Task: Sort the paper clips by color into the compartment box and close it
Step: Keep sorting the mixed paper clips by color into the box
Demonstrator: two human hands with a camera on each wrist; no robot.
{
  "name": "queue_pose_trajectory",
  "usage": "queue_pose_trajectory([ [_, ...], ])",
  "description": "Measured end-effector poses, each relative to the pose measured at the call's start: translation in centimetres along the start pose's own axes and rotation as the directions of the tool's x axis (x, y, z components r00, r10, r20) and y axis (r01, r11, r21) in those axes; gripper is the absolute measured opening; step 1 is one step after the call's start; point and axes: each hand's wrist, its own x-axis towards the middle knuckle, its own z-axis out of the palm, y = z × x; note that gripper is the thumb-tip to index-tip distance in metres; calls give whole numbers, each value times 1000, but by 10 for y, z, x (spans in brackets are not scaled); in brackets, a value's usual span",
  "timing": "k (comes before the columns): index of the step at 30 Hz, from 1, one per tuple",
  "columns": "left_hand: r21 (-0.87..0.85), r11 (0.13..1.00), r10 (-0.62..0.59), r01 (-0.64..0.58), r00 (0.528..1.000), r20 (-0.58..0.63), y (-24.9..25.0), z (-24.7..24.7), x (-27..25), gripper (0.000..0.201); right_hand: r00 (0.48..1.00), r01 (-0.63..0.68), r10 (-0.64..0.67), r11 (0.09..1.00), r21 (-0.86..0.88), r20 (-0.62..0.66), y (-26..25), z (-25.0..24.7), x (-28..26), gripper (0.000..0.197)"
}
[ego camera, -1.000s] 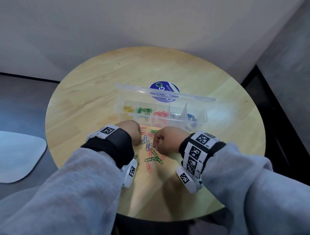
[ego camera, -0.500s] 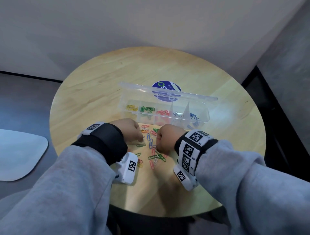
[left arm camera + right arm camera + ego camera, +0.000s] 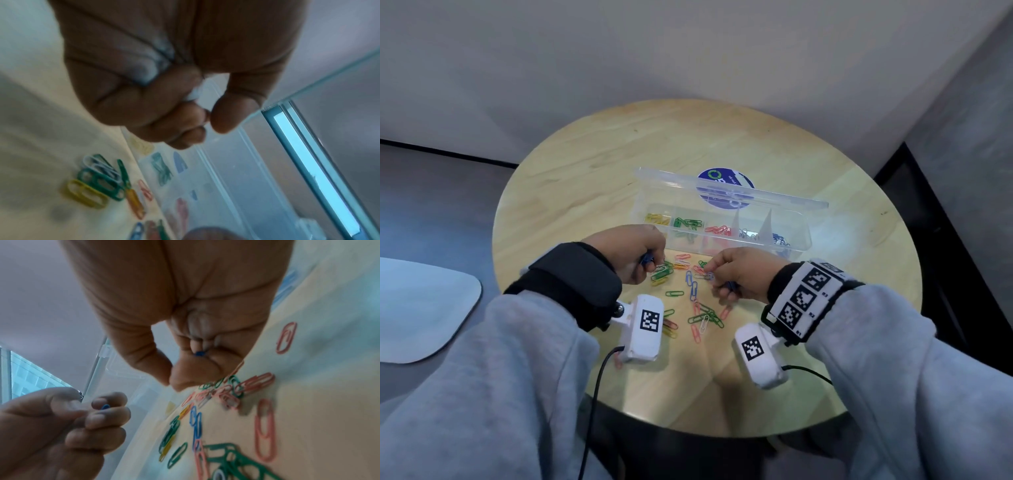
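Round and pale, the wooden bench (image 3: 592, 178) fills the middle of the head view, with grey floor at the left and a white wall above.

Nearest, at the bottom of the frame, two grey sleeves reach in, each wrist carrying one white camera pod. Just beyond them the loose paper clips (image 3: 698, 308) lie scattered on the wood at centre frame: green, pink, blue, yellow, orange and white ones, too many and too overlapped to count surely.

At centre left, the left hand (image 3: 631, 251) hovers over the left edge of that scatter, its fingers (image 3: 107, 415) curled into the palm. A blue clip (image 3: 106, 407) peeps from between them in the right wrist view; how many it holds cannot be told.

At centre right, the right hand (image 3: 739, 274) is over the right edge of the scatter, thumb and forefinger pinched together near a clip on the wood, the other fingers folded over a second blue clip (image 3: 199, 353) tucked in the palm.

Beyond both hands, in the upper middle of the frame, stands one clear compartment box (image 3: 801, 246), its lid (image 3: 674, 178) raised at the back. From left to right its compartments show yellow clips (image 3: 657, 219), green clips (image 3: 688, 223), red clips (image 3: 717, 229), some pale ones and blue clips (image 3: 780, 240).

Farthest, one round blue sticker (image 3: 717, 174) lies on the bench behind the lid.
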Motion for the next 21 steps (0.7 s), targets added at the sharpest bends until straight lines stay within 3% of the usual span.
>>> queue_pose_trajectory([
  [6,323,944,67,-64,998,2,-1,11,6,20,996,-84,88,993,88,-36,1,3,4,31],
  [9,591,796,168,-133,986,-5,0,15,7,13,995,-86,91,987,133,-33,0,0,2,25],
  [11,702,696,192,-149,981,18,1,20,8,23,995,-91,92,995,35,-25,-1,-3,0,23],
  [13,782,605,195,-152,980,40,3,28,10,31,999,-38,29,971,-235,-40,-1,-5,-3,21],
  [16,870,472,196,-140,979,51,5,39,13,40,994,97,-104,818,-567,21,-2,-5,-7,14],
  [21,917,371,157,-146,983,93,8,47,22,22,980,187,-159,514,-837,122,-6,2,-8,46],
])
